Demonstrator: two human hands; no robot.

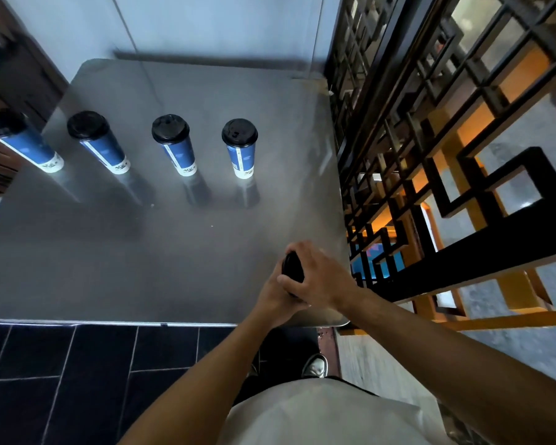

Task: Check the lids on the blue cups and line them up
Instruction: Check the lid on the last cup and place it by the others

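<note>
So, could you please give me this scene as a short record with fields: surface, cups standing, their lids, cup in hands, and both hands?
surface: grey metal table
cups standing: four blue cups in a row across the table, from the far-left cup to the rightmost cup
lids: black, one on each standing cup
held cup: near the table's right front corner, only its black lid visible
left hand: wrapped round the held cup from the left
right hand: over the lid, fingers curled on it
</note>
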